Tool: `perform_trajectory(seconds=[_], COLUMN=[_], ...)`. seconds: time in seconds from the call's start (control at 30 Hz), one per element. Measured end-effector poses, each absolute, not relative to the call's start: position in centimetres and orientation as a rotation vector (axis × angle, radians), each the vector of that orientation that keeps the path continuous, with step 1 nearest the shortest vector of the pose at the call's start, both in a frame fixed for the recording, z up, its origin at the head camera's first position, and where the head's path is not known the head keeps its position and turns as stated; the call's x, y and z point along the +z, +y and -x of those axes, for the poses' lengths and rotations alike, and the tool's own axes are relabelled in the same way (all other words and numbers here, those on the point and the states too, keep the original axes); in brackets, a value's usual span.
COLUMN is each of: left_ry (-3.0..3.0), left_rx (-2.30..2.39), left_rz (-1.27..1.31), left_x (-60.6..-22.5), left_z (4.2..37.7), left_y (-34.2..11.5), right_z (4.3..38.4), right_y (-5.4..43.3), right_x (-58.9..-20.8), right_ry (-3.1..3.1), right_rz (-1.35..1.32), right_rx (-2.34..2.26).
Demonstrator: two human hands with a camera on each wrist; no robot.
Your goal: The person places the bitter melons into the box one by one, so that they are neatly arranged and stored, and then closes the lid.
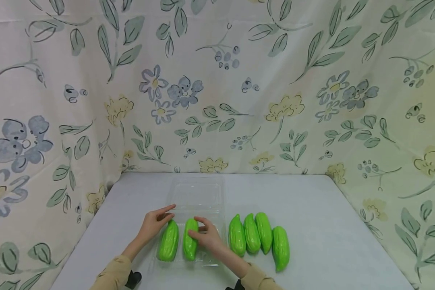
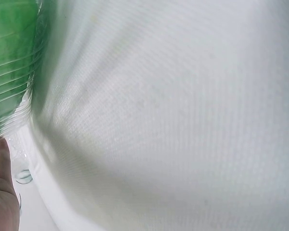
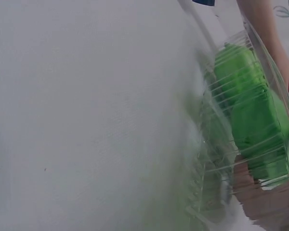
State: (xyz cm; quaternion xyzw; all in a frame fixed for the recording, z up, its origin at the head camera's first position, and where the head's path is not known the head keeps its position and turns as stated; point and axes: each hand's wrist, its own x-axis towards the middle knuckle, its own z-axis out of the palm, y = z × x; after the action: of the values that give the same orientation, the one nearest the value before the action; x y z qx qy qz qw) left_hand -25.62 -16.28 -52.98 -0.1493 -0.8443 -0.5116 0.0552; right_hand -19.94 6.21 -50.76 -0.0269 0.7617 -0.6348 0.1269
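A clear plastic clamshell box (image 1: 212, 253) lies with its lid folded back. Inside, on the left, rests a glossy green cucumber-shaped vegetable (image 1: 168, 241). My right hand (image 1: 209, 237) pinches a second green vegetable (image 1: 190, 246) over the box, thumb on its near side and fingers at its far end. My left hand (image 1: 155, 222) is at the box's far left, fingers extended near the hinge, with its thumb by the top of the first vegetable. In the right wrist view, green vegetables (image 3: 255, 120) show through the ribbed clear wall.
To the right of the box, several matching green vegetables (image 1: 251, 235) lie side by side on the white table (image 1: 322, 225). The opened lid (image 1: 197, 193) extends toward the back. A floral curtain (image 1: 217, 100) encloses the table's back and sides.
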Motion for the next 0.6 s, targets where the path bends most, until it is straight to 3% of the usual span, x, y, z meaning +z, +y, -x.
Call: perform_trajectory(seconds=[0.6], left_ry=[-2.533], left_rx=[-1.522], left_rz=[0.466], left_x=[-53.2], left_z=[25.5], left_y=[-16.0], right_z=[20.2], right_y=[5.1], right_x=[-51.6], right_ry=[2.241], right_rz=[0.082], right_rx=[-1.868])
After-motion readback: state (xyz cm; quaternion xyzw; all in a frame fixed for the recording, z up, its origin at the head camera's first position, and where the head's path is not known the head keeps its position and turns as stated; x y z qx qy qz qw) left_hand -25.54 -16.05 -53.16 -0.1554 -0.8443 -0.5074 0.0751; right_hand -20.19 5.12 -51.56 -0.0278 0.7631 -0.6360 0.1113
